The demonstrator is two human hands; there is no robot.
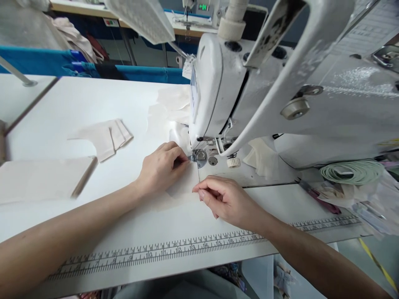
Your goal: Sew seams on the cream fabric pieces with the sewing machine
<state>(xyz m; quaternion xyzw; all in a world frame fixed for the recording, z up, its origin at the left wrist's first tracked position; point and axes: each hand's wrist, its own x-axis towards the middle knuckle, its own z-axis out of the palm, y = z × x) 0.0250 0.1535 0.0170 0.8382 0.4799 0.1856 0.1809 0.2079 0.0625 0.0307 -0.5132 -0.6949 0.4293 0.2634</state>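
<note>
a small pale fabric piece [187, 182] is laid flat on the white tabletop [77, 108], its far end pushed up to the presser foot [197, 156] of the sewing machine [237, 91]; its long axis is seen to run from the near edge of the tabletop away toward the needle, so the piece lies between the two hands and just ahead of both; the left hand [162, 168] is pressed down on the piece from the left, fingers held together and bent, fingertips set at the foot, and is the nearer of the two to the needle; the right hand [229, 199] is placed at the near right corner of the piece, thumb and forefinger drawn together at the edge of the cloth in what appears to be a light pinch, the other fingers curled under; whether the edge is actually gripped cannot be told; a printed ruler strip [174, 249] is carried along the near edge of the tabletop; to the left, well apart from the hands, a small stack of cut pieces [109, 137] is fanned out, with a larger flat pile [40, 178] nearer the person; further pale pieces [171, 108] are left behind the foot; a coil of green tape [353, 171] is lodged at the right beneath the machine arm; blue bins [149, 74] are lined up beyond the tabletop.
</note>
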